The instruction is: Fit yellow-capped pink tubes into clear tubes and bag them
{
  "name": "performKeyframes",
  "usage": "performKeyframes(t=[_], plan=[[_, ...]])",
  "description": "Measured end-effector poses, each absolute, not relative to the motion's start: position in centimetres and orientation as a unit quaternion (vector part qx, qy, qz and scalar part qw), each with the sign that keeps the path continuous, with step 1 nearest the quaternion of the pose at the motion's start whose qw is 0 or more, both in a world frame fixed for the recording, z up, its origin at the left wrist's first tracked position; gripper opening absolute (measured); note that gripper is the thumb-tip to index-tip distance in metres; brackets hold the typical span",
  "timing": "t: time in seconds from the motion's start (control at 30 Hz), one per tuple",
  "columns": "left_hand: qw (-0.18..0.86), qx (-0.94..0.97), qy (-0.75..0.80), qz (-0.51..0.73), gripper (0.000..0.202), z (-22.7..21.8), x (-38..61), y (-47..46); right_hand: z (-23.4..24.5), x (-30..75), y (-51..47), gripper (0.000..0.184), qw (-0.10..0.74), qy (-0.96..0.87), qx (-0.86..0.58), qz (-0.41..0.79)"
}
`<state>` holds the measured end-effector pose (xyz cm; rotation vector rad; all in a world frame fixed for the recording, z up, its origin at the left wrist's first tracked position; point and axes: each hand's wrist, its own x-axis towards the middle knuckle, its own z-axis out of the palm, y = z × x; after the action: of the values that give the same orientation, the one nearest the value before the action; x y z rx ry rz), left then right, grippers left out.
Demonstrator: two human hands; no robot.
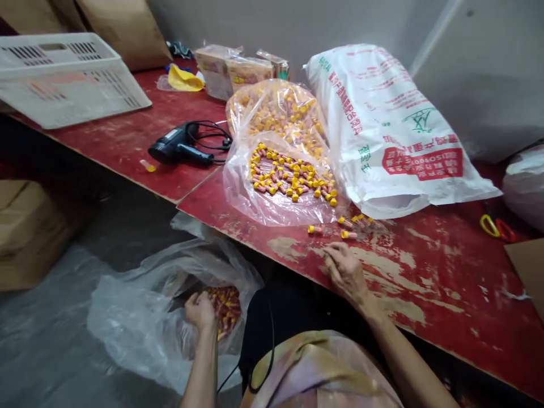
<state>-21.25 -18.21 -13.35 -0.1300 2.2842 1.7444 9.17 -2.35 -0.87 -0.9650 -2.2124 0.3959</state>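
Mid-transfer of capped pieces: left hand (pixel 199 310) closed inside floor bag (pixel 140 323), below the table edge (pixel 255 249). Right hand (pixel 346 272) open, flat beside loose pieces (pixel 348 226). Next likely needs gathering those strays.

white sack (pixel 382 130), red box "1006051"

Both forearms are bare, with no sleeves, rings or watch visible on the left hand (pixel 199 310) or right hand (pixel 346 273). Between them lies a pastel tie-dyed garment (pixel 323 368) in pink, yellow and lilac, above dark trousers (pixel 289 317); a thin black cable (pixel 267 362) loops just left of the garment.
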Motion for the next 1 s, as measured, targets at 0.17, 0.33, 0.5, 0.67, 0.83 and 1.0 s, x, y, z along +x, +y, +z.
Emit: performKeyframes(t=[0.17, 0.33, 0.5, 0.67, 0.83, 1.0], plan=[[0.115, 0.06, 0.727, 0.674, 0.028, -8.1, -18.3, -12.5, -0.3, 9.5, 2.0, 0.022, 0.25, -0.852, -0.459, 0.038], [0.25, 0.19, 0.63, 0.71, 0.027, -3.7, -10.2, -8.6, -1.0, 5.5, 3.6, 0.025, 0.083, -0.894, -0.44, -0.009], [0.389, 0.213, 0.598, 0.667, 0.025, -3.1, -5.9, -7.8, -1.5, 6.1, 3.2, 0.023, 0.096, -0.904, -0.414, 0.043], [0.456, 0.214, 0.579, 0.641, 0.023, -3.1, -4.4, -7.6, 1.0, 14.0, 1.8, 0.027, 0.115, -0.872, -0.434, 0.195], [0.501, 0.25, 0.577, 0.595, 0.02, -2.8, -2.9, -7.3, 3.0, 19.6, 2.3, 0.031, -0.188, -0.817, -0.541, 0.071], [0.554, 0.259, 0.563, 0.556, 0.021, -2.2, -2.1, -6.7, 2.3, 19.1, 2.7, 0.025, -0.246, -0.805, -0.536, 0.062]])
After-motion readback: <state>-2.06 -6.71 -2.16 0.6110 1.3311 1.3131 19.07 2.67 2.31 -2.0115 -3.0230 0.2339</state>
